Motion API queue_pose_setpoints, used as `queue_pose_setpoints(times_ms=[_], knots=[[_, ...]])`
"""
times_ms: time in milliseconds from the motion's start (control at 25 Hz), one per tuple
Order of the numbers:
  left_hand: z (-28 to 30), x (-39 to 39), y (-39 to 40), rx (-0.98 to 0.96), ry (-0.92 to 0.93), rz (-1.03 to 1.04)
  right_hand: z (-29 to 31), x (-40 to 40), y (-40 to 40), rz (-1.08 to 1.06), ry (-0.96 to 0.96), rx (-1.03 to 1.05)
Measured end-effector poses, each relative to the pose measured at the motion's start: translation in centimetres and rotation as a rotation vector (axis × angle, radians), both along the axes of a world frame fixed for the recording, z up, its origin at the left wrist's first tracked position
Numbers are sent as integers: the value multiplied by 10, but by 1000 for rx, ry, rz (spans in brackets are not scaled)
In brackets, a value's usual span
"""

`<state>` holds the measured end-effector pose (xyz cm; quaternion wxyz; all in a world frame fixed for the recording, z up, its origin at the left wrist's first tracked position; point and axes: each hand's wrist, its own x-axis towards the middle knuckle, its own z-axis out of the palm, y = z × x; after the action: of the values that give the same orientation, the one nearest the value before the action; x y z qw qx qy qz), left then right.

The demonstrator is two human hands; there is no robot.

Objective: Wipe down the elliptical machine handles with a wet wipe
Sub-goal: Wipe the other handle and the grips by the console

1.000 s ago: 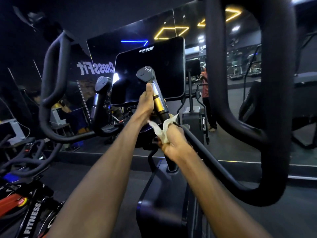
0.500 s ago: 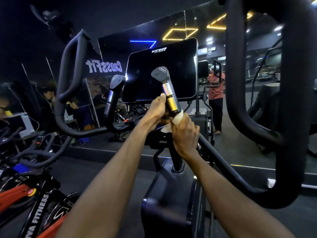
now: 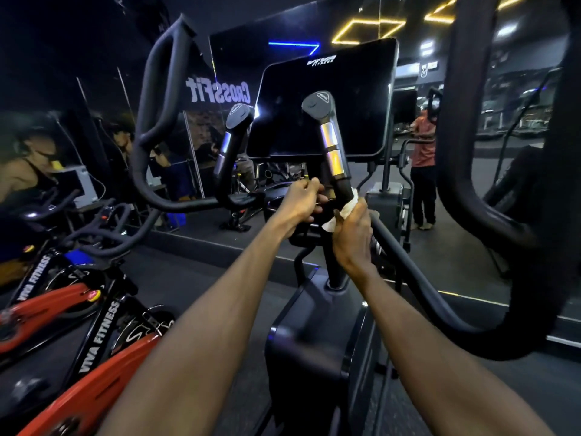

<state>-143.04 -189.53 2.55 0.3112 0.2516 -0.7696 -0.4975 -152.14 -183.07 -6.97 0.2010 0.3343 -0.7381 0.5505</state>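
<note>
The elliptical's right inner handle [image 3: 330, 143] rises in front of the dark console screen [image 3: 327, 102], black with silver sensor bands and a grey cap. My right hand [image 3: 353, 237] presses a white wet wipe [image 3: 345, 207] around the handle's black lower stem. To the left of that stem, my left hand [image 3: 301, 202] curls around the base of the same handle. The left inner handle [image 3: 234, 143] stands untouched. Two big black moving arms frame the view: left arm [image 3: 157, 99], right arm [image 3: 490, 215].
The machine's dark body [image 3: 314, 350] sits under my forearms. Red and black spin bikes [image 3: 78, 322] stand at lower left. A mirror wall ahead reflects a person in an orange shirt [image 3: 423, 165] and people at left [image 3: 28, 165].
My left hand slid down from the silver sensor bands to the handle's base. My right hand with the wipe stayed low on the stem, and my head came closer.
</note>
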Motion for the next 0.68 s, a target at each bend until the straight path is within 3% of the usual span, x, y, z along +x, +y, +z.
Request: queue_pose_setpoints(times_ms=[120,240,400,680], knots=[[-20,20,11,13,-46,11,-12,28,13,104,-214,-126],[-39,47,24,-3,-111,40,-18,67,19,231,-636,-105],[-66,96,49,-31,-237,73,-21,109,18,690,-1082,-308],[-97,219,91,2,-132,520,-36,216,48,1134,-1253,-115]])
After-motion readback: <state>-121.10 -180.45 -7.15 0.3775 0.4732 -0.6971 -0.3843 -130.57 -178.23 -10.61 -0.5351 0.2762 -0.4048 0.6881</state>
